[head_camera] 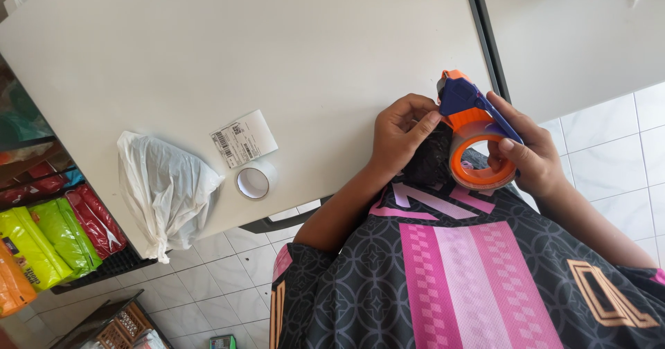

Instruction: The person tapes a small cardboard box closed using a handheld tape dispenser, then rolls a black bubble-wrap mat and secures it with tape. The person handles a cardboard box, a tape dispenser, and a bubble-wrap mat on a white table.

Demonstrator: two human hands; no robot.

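Both hands on a tape dispenser at the table edge.

The right hand point(530, 156) grips the orange-and-blue plastic tape dispenser point(474, 135); left hand point(400, 133), fingers curled, pinches at its front, above the smooth white table point(277, 51).

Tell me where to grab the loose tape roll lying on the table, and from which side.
Probably from straight above. The tape roll lies flat on the table, open core facing up, so pinch across its outer rim, or hook a finger into the core. Approach from its near side: a white label lies close behind it and a plastic bag beside it.
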